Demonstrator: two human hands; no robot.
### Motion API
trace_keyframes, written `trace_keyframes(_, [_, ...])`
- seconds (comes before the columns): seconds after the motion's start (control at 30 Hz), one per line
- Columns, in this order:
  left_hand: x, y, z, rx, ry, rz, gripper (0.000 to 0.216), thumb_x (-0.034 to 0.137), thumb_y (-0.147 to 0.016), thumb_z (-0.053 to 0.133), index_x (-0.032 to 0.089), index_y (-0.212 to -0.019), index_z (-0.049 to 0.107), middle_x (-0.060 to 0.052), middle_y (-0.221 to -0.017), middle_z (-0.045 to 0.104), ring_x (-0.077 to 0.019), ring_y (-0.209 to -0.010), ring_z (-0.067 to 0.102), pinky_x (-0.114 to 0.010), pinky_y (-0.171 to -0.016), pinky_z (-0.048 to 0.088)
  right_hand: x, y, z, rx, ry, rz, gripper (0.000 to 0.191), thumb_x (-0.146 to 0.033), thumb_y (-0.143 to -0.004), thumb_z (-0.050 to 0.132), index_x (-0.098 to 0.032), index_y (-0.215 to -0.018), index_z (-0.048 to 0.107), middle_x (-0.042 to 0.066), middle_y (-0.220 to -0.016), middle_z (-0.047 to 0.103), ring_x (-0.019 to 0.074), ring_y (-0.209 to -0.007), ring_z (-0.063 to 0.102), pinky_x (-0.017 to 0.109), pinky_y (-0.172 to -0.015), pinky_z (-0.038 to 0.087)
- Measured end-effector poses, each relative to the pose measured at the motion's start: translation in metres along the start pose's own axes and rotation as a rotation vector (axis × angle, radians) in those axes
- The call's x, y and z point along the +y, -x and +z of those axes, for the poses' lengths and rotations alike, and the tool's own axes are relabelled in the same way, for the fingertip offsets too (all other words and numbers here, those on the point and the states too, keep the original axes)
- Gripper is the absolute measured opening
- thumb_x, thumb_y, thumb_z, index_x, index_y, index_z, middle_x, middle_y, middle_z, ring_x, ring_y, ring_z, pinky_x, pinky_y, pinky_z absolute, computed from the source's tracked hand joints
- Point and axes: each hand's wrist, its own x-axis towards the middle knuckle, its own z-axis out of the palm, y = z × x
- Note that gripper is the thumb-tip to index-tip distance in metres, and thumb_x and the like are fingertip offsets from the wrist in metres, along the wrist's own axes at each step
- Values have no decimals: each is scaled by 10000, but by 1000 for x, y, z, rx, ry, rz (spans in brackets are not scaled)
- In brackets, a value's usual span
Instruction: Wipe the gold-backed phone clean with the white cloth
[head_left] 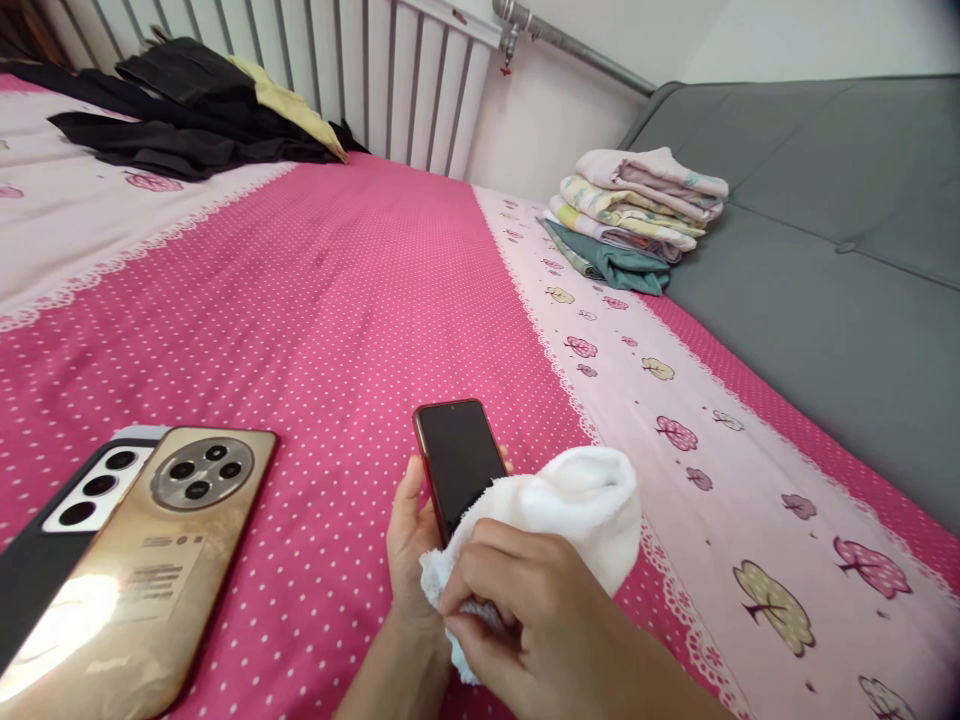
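My left hand [411,545] grips a red-edged phone [459,462] from the side, its dark screen facing up. My right hand [525,610] is closed round a white cloth [585,505] that lies bunched over the lower part of the phone's screen. Both hands hover just above the pink dotted bedsheet [337,300] near the front edge of the view.
Two phones lie face down at the lower left: a gold phone [142,570] partly over a black phone [52,530]. A stack of folded clothes [637,215] sits by the grey headboard [817,240]. Dark clothes [180,110] are piled at the far left by a radiator [397,70].
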Motion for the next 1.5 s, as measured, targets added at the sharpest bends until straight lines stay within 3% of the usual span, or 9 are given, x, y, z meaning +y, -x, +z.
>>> trace_keyframes(0.43, [0,-1,-3,-67,-3,-19,491,510,-823,455,85,-979,645,-105,-791,695,-243,-767,666,-341,-769,497,0,0,1,-9,-9,8,204,23,-649,558,-161,-733,534,-45,-716,492,60,-622,433,180,-547,314])
trace_keyframes(1.0, [0,0,0,-23,28,1,448,479,-829,463,93,-941,661,-89,-738,691,-235,-727,666,-323,-710,505,1,0,2,-2,8,15,194,11,-662,558,-163,-745,535,-43,-718,490,63,-619,429,187,-537,310])
trace_keyframes(1.5, [4,3,-2,-15,-13,-63,468,508,-824,463,89,-887,661,-93,-717,680,-225,-712,655,-310,-677,500,2,1,3,3,9,0,197,-14,-692,551,-181,-798,554,-39,-748,517,66,-623,444,186,-548,327])
